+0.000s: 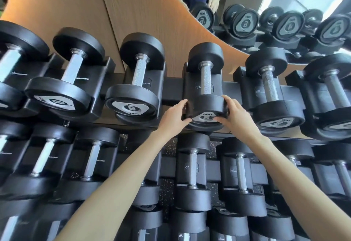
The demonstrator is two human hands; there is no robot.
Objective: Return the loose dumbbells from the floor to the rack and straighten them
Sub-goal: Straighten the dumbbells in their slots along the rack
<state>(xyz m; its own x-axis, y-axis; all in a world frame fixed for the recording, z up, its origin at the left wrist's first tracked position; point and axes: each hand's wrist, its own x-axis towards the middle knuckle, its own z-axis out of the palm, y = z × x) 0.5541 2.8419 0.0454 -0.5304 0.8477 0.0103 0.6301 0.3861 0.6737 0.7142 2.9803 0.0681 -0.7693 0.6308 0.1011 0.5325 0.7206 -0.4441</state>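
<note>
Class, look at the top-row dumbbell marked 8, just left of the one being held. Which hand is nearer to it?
Left. The left hand grips the held dumbbell on the side facing the 8 dumbbell; the right hand grips its far side.

"6" on the held dumbbell's end cap [206,117], "8" on its left neighbour [131,107] — "NAUTILUS" on rack cradles [82,78]

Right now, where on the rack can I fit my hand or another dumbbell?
A hand fits over the bare beam between the 8 dumbbell and the 6 dumbbell, held by the left hand and right hand. Below, speckled floor shows beside the left forearm, maybe a free slot. Everywhere else is crowded.
</note>
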